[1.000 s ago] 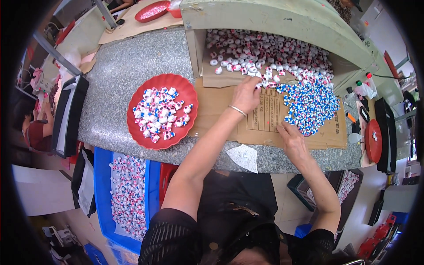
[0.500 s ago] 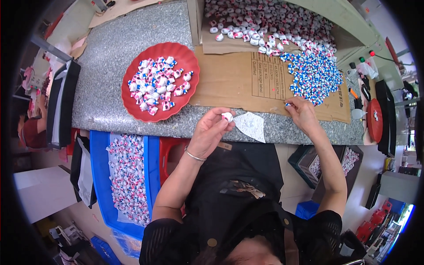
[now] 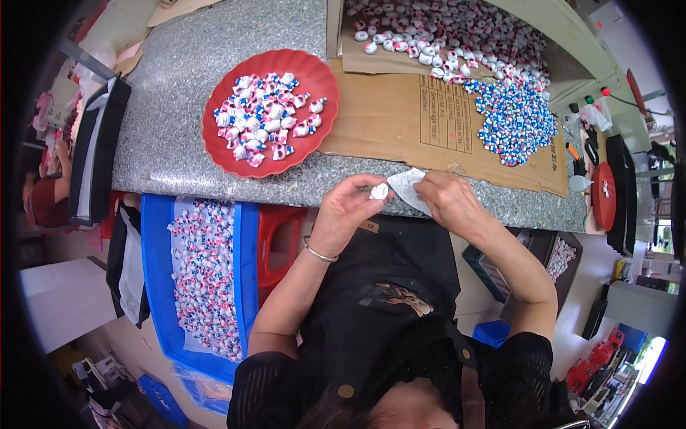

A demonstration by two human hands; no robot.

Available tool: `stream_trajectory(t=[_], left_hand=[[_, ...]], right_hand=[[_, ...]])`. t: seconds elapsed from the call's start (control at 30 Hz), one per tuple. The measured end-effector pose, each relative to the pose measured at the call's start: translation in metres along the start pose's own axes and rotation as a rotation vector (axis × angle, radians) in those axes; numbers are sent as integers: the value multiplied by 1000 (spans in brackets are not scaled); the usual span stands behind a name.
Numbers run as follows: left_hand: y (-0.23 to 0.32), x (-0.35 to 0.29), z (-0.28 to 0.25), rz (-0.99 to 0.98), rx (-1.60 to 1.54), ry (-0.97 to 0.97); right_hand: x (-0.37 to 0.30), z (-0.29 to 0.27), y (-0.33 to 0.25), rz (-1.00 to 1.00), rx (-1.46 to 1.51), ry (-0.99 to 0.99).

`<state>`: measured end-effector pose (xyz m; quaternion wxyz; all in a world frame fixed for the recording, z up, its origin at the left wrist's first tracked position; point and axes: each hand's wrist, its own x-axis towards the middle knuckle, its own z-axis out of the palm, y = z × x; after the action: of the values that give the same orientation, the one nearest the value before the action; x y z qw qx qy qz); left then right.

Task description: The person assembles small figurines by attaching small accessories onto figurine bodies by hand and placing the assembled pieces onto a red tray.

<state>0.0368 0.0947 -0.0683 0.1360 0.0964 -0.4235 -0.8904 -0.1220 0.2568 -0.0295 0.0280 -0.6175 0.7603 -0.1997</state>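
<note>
My left hand (image 3: 346, 212) pinches a small white moulded piece (image 3: 379, 191) between thumb and fingers, over the front edge of the bench. Just right of it, my right hand (image 3: 455, 205) has its fingers pressed together at a white sheet (image 3: 406, 187) lying by that edge. Whatever the right fingertips hold is hidden behind the hand. Beyond that hand, many small blue-and-white pieces (image 3: 514, 121) form a heap on flat brown cardboard (image 3: 382, 114). A red scalloped dish (image 3: 311, 146) to the left carries several white, pink and blue figures (image 3: 254, 118).
White-and-pink pieces (image 3: 457, 36) fill an open-fronted box at the back. Below the bench on the left stand a blue tub (image 3: 246, 286) of similar pieces and a red stool (image 3: 275, 214). A smaller red dish (image 3: 604, 200) lies far right. At far left, another person's arm (image 3: 63, 168) shows.
My right hand has come left and nearer, from the front of the blue-and-white heap to the white sheet. The left hand has shifted slightly right, still holding the white piece.
</note>
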Motion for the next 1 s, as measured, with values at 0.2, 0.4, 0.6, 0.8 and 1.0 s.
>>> stream_trajectory(t=[0.2, 0.4, 0.6, 0.8, 1.0], left_hand=[[-13, 2, 3, 114, 281, 33], [-30, 6, 11, 237, 517, 93], [-34, 8, 27, 444, 759, 19], [-3, 12, 30, 57, 508, -276], [11, 18, 29, -131, 486, -300]], right_hand=[[2, -2, -1, 33, 21, -6], [-7, -7, -8, 299, 353, 65], [-18, -13, -20, 740, 1198, 77], [-19, -32, -28, 390, 749, 122], [-15, -24, -26, 298, 755, 104]])
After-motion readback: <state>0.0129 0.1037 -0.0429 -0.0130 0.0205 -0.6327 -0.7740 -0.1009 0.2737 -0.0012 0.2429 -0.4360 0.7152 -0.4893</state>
